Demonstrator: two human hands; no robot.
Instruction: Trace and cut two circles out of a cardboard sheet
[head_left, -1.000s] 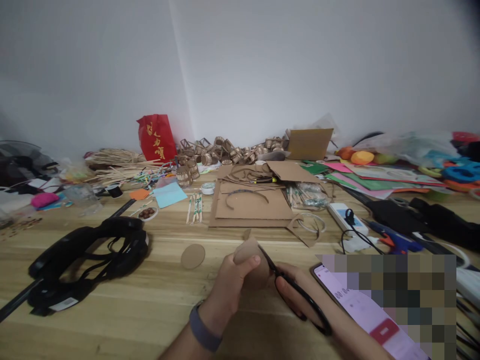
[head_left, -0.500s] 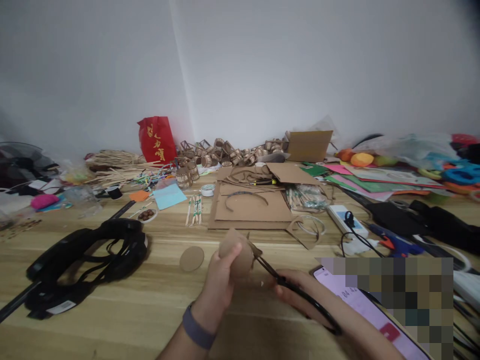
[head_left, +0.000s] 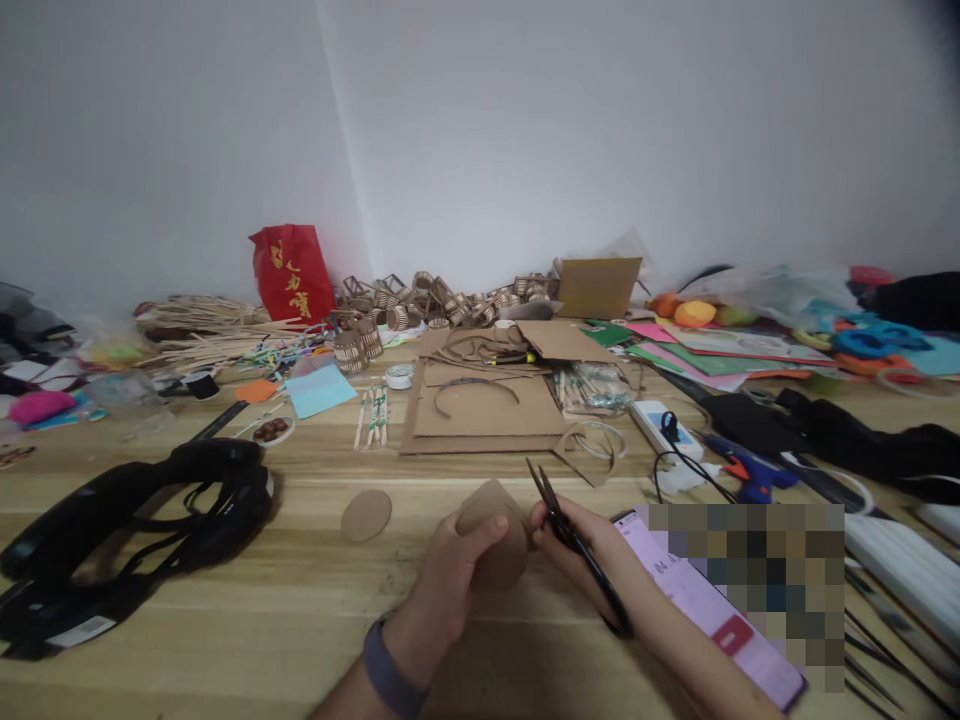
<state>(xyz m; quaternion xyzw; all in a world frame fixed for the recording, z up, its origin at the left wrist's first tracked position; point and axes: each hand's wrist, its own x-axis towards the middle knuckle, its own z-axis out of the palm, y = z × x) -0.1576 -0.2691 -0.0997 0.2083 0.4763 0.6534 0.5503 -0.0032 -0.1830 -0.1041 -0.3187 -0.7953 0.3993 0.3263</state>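
Note:
My left hand grips a piece of brown cardboard, its thumb pressed on the face; the lower edge looks rounded and a corner juts up at the top. In my right hand are black-handled scissors, blades slightly apart and pointing up and away, clear of the cardboard's face. The right fingertips are close to the cardboard's right edge; whether they touch it I cannot tell. On the table left of my hands lies a cut cardboard disc.
Cardboard sheets with a curved offcut lie ahead. A black headset-like strap is at left, a lit phone at right. A glue gun and power strip sit farther right. Several small woven baskets are piled by the wall.
The scissors have come away from the cardboard's edge and now point upward. The right hand has moved closer to the cardboard. The view has shifted slightly to the right.

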